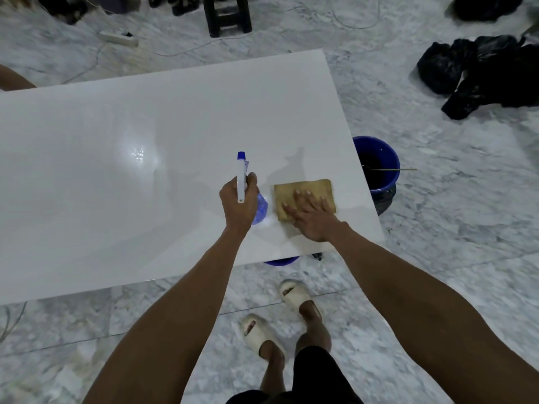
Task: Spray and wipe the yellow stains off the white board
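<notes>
Left hand point(237, 204) fingers gripping spray bottle point(243, 182), right hand point(309, 217) fingers spread flat on cloth point(303, 196)

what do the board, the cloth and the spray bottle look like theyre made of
Board: hard, glossy white panel, laminate or similar, since it mirrors a light glare. Cloth: soft tan fabric, matte with a fuzzy surface, possibly microfibre. Spray bottle: translucent blue plastic body, opaque white and blue plastic head.

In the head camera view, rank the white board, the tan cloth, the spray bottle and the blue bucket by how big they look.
1. white board
2. blue bucket, partly hidden behind the board
3. tan cloth and spray bottle: too close to rank, both partly covered by hands
</notes>
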### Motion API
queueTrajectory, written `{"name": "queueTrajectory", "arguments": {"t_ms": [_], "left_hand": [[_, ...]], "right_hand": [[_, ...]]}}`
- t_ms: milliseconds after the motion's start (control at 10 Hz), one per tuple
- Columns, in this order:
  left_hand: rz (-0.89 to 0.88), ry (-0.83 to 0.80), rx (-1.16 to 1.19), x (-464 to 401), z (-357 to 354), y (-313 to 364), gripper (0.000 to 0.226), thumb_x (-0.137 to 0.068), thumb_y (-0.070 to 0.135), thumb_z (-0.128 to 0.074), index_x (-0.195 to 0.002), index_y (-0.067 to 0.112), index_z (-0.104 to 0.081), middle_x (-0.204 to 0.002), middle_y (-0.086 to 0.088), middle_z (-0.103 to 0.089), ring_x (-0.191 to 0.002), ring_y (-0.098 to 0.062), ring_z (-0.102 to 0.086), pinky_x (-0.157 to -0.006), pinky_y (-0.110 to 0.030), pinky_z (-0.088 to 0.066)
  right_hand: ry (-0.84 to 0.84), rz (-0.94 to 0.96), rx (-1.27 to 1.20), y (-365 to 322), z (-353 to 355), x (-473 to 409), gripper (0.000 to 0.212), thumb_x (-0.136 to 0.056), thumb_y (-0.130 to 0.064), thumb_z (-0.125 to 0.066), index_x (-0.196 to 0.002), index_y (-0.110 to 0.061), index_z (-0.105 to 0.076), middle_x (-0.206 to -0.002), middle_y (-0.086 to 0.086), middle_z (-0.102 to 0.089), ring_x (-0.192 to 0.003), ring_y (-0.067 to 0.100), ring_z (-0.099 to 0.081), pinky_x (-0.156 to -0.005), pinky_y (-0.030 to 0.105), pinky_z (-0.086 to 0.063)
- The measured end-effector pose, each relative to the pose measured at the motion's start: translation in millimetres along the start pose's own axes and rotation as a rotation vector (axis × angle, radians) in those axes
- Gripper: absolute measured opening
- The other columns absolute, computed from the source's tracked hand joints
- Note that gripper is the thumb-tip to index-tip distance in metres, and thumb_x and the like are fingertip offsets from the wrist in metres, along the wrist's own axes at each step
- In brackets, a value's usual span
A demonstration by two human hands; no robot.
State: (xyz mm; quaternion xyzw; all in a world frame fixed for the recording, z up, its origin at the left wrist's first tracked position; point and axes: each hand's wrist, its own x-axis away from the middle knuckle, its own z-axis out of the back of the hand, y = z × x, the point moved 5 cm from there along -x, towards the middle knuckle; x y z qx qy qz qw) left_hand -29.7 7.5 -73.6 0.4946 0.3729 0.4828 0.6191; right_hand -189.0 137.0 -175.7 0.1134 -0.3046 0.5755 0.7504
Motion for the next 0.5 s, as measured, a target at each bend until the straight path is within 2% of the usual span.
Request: {"name": "queueTrajectory", "arguments": {"t_ms": [100,200,300,400,500], "left_hand": [[0.035,-0.037,-0.026,2.4,-0.6,-3.9,0.033,-0.098,0.018,-0.074,-0.085,0.043,-0.056,-0.069,-0.005,-0.061,-0.06,-0.002,-0.056,-0.07,-0.019,-0.05],[0.095,-0.107,-0.097,14.9,6.5,-19.3,0.031,-0.087,0.027,-0.086,-0.103,0.035,-0.061,-0.093,0.008,-0.067,-0.083,-0.003,-0.063,-0.084,-0.023,-0.05],[0.22,-0.13,-0.286,44.1,23.7,-41.2,0.08,-0.083,0.034,-0.09,-0.148,0.007,-0.052,-0.136,-0.002,-0.063,-0.123,-0.022,-0.059,-0.108,-0.035,-0.043],[0.313,-0.056,-0.344,87.1,51.1,-78.9,0.081,-0.091,0.019,-0.082,-0.156,-0.005,-0.04,-0.155,-0.026,-0.053,-0.145,-0.043,-0.049,-0.119,-0.049,-0.037],[0.482,-0.057,-0.319,159.7,88.7,-117.2,0.057,-0.098,0.004,-0.069,-0.15,-0.003,-0.046,-0.143,-0.032,-0.06,-0.133,-0.047,-0.059,-0.11,-0.048,-0.045]], "right_hand": [[-0.043,-0.056,-0.056,-3.3,1.3,-3.2,0.057,-0.107,-0.043,-0.024,-0.158,-0.042,0.002,-0.166,0.0,0.024,-0.152,0.029,0.023,-0.121,0.058,0.006],[0.014,-0.139,-0.229,-13.9,-1.0,1.5,0.052,-0.107,-0.038,-0.03,-0.158,-0.039,-0.018,-0.168,-0.001,0.012,-0.154,0.028,0.014,-0.121,0.056,0.002],[0.208,-0.199,-0.329,-25.1,-10.8,20.4,0.053,-0.105,-0.029,-0.037,-0.156,-0.031,-0.026,-0.169,0.001,-0.005,-0.155,0.026,0.001,-0.123,0.054,-0.002],[0.389,-0.253,-0.344,-34.3,-42.5,53.6,0.061,-0.101,-0.024,-0.041,-0.158,-0.028,-0.021,-0.169,0.001,-0.008,-0.156,0.026,-0.001,-0.124,0.051,0.0],[0.512,-0.177,-0.602,-55.2,-96.1,107.8,0.065,-0.093,-0.023,-0.038,-0.155,-0.038,-0.024,-0.165,-0.006,-0.005,-0.156,0.025,-0.004,-0.126,0.048,-0.002]]}}
